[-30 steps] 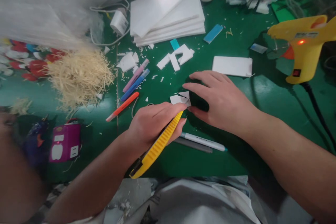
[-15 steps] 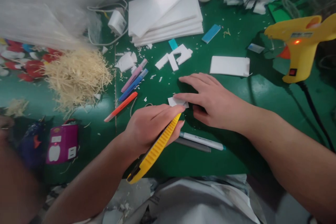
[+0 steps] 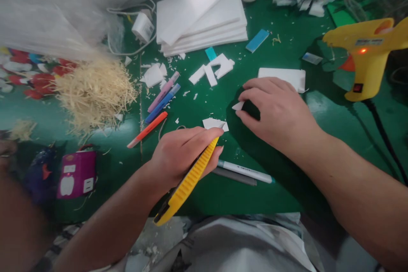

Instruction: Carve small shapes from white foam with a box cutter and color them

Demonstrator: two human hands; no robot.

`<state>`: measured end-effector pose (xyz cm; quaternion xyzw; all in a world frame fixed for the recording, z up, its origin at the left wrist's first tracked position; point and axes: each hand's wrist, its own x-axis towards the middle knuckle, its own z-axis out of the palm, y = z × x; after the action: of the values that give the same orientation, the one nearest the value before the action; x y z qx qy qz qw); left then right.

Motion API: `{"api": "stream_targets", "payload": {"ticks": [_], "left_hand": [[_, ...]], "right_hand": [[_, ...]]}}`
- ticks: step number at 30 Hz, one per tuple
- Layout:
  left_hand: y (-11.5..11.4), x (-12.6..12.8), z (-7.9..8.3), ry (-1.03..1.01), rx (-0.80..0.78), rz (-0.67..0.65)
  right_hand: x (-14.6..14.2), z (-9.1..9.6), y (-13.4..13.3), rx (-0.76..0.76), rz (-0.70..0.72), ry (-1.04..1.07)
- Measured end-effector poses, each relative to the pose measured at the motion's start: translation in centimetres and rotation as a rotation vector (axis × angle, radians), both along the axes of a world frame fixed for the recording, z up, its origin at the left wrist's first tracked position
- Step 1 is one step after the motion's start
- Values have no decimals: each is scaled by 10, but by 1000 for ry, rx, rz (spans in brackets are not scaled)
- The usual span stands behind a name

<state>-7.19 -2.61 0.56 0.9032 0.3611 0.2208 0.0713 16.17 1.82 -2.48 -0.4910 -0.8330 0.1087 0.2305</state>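
My left hand (image 3: 183,153) is closed round a yellow utility knife (image 3: 188,180), its tip resting at a small white foam piece (image 3: 213,123) on the green table. My right hand (image 3: 276,110) hovers a little to the right and farther back, fingers curled, pinching a small white foam scrap (image 3: 238,106) between thumb and fingertips. A white marker (image 3: 247,171) and a grey pen (image 3: 234,176) lie just in front of my left hand.
A stack of white foam sheets (image 3: 200,17) sits at the back, cut foam bits (image 3: 212,70) before it, a white foam rectangle (image 3: 282,78) by my right hand. A yellow glue gun (image 3: 366,55) stands right. Coloured markers (image 3: 161,100), a straw pile (image 3: 95,91) and a purple box (image 3: 76,173) lie left.
My right hand lifted off the foam piece it was pressing and drew back to the right, taking a small cut scrap with it. The left hand and knife stayed put.
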Motion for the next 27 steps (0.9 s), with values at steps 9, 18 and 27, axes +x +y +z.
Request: {"api": "stream_targets", "payload": {"ticks": [9,18,27], "left_hand": [[2,1,-3,-15,34,53],[1,2,-3,-57,-42,-15],[4,-3,-7,-69,-20,-102]], "right_hand": [[-5,-2,-4,-27,252,87],[-9,-8,-1,-50,327,106],[-7,-8,0,-42,381,111]]}}
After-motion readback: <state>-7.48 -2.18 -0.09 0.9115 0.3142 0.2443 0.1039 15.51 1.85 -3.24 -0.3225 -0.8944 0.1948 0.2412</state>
